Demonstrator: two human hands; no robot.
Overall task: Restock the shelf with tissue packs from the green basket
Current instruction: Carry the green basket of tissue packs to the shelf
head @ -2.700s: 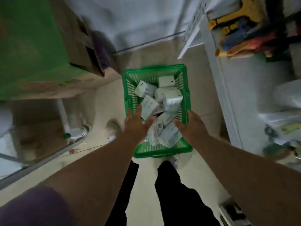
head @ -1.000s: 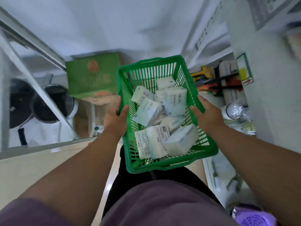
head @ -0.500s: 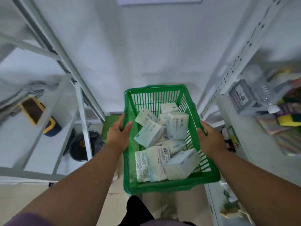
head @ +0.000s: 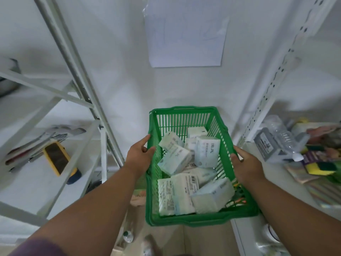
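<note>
I hold the green basket (head: 181,112) in the air in front of me, between two white shelving units. My left hand (head: 139,157) grips its left rim. On the opposite rim my right hand (head: 246,164) has its grip. Several pale tissue packs (head: 174,158) lie jumbled inside, some flat near the front, some tilted further back. The white shelf on the right (head: 276,180) is about level with the basket.
The right shelf carries a clear plastic bottle (head: 282,135), a grey packet, sponges (head: 321,168) and other packed goods. The left shelf (head: 33,174) holds a yellow-framed brush (head: 58,158) and metal tools. A paper sheet (head: 185,32) hangs on the back wall. A small bottle stands on the floor below.
Both hands took the basket off the floor and raised it to shelf height. My view tilted up from the floor to the back wall and the shelves.
</note>
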